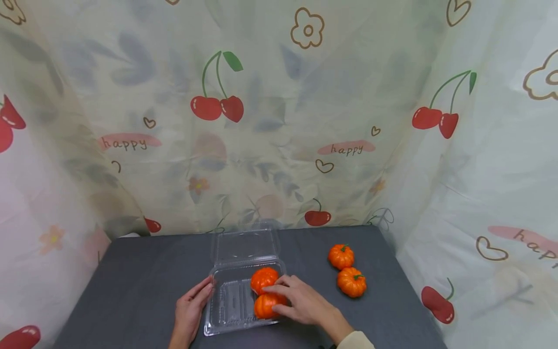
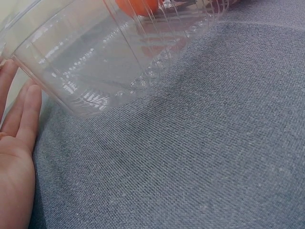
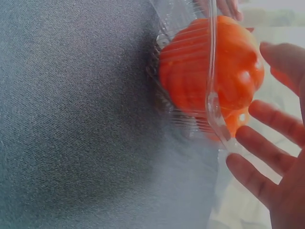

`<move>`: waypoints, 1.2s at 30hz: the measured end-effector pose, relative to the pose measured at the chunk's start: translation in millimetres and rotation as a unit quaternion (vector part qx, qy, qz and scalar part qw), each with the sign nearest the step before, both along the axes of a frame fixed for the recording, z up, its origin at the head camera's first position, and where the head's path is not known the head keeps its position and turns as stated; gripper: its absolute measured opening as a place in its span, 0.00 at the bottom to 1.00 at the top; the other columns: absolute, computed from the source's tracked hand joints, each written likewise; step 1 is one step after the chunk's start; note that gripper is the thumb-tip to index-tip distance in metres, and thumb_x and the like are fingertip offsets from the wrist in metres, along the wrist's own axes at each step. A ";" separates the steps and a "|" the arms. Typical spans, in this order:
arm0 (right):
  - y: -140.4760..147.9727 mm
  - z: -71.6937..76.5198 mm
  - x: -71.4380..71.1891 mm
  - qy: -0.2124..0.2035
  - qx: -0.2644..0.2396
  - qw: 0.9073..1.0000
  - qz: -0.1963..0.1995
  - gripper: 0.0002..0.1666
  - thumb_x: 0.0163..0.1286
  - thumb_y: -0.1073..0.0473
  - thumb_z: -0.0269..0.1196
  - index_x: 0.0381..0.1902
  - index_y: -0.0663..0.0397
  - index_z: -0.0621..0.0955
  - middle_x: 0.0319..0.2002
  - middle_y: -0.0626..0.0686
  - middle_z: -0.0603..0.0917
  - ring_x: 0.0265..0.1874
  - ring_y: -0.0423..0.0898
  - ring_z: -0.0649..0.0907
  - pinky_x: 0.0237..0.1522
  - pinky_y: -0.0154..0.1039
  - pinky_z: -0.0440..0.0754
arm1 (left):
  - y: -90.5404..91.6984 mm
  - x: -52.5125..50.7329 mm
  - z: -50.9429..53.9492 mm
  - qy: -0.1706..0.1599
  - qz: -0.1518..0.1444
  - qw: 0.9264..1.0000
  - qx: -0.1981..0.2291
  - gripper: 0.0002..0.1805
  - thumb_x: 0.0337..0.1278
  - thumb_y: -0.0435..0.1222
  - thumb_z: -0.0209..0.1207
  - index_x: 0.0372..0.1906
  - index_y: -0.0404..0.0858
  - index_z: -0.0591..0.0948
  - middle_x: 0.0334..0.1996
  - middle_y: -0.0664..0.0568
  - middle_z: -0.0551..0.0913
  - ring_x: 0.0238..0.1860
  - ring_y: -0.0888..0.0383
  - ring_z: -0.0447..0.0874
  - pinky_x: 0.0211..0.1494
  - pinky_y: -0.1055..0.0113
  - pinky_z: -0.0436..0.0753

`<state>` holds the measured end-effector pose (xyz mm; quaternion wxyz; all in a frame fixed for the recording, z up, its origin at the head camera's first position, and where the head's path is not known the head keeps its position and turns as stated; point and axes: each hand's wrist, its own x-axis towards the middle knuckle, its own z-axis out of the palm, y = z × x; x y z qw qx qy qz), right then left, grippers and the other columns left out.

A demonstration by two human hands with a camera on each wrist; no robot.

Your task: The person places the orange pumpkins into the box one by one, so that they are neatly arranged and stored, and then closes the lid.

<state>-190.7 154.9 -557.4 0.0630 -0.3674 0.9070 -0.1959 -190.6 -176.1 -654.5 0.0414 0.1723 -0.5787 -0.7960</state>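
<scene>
A clear plastic clamshell box (image 1: 228, 296) lies on the dark table with its lid (image 1: 245, 246) folded back. Inside, along its right side, sit two small orange pumpkins, a rear one (image 1: 264, 278) and a front one (image 1: 268, 306). My left hand (image 1: 190, 308) rests its extended fingers (image 2: 30, 112) against the box's left wall. Over the box's right edge reaches my right hand (image 1: 302, 301), beside the front pumpkin. In the right wrist view its fingers (image 3: 267, 148) are spread and loosely bent, close to the orange pumpkin (image 3: 190, 71), with nothing held between them.
Right of the box, two more orange pumpkins with green stems, one farther back (image 1: 341, 256) and one nearer (image 1: 351, 282), stand against each other on the grey cloth-covered table (image 1: 148, 291). A printed curtain (image 1: 270, 160) encloses the back and sides.
</scene>
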 end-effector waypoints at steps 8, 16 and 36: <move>-1.6 6.4 0.0 0.063 0.027 0.996 -0.060 0.25 0.76 0.40 0.60 0.69 0.26 0.75 0.59 0.42 0.78 0.53 0.44 0.77 0.57 0.47 0.81 | 0.0 1.2 0.2 0.005 -0.003 1.000 0.002 0.34 0.56 0.36 0.73 0.66 0.26 0.76 0.42 0.67 0.91 0.51 0.67 0.89 0.56 0.71 0.88; 0.9 4.6 -3.0 0.137 0.026 0.982 -0.129 0.30 0.73 0.37 0.62 0.71 0.29 0.74 0.64 0.49 0.78 0.61 0.53 0.77 0.65 0.58 0.78 | -0.7 0.7 -1.1 -0.012 0.000 1.000 0.005 0.32 0.56 0.36 0.73 0.65 0.28 0.78 0.41 0.67 0.91 0.50 0.68 0.89 0.56 0.71 0.88; 20.6 -4.6 -17.4 0.164 0.062 0.960 -0.219 0.36 0.69 0.27 0.58 0.74 0.18 0.68 0.78 0.52 0.65 0.74 0.62 0.66 0.76 0.71 0.61 | 0.0 0.5 3.6 0.002 0.001 1.000 -0.001 0.31 0.58 0.36 0.72 0.64 0.28 0.78 0.43 0.66 0.91 0.50 0.68 0.89 0.56 0.71 0.88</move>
